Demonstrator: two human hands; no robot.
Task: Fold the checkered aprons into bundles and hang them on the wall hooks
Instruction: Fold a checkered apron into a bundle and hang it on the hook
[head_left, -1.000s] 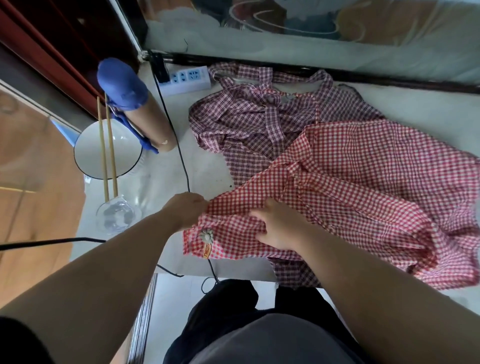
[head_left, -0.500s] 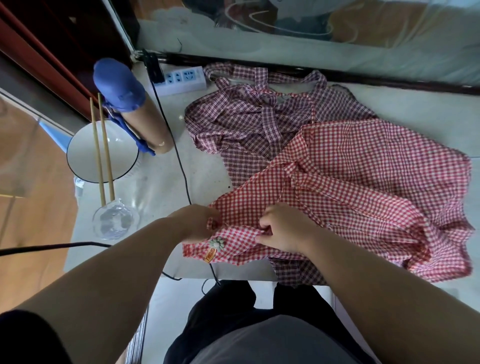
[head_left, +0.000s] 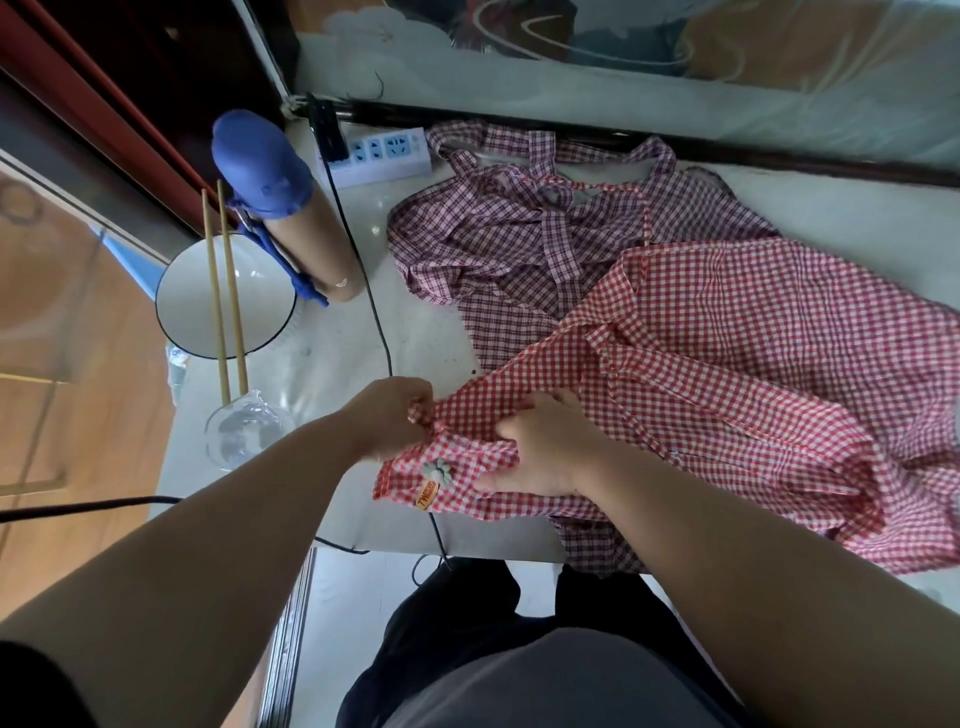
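Observation:
A red-and-white checkered apron lies spread on the pale table, reaching toward the right. Its near-left corner carries a small flower patch and an orange label. My left hand pinches the apron's left edge, bunching the cloth. My right hand grips a fold of the same apron just right of that, fingers curled into the fabric. A second, darker purple-red checkered apron lies crumpled behind it, with its straps tangled on top. No wall hooks are in view.
On the table's left stand a white bowl with two chopsticks across it, a clear glass and a blue-capped beige bottle. A white power strip sits at the back with a black cable running forward.
Both hands have gathered the red apron's near-left edge; my left hand now pinches a bunch of cloth and my right hand has curled into a fold. The view shifted slightly.

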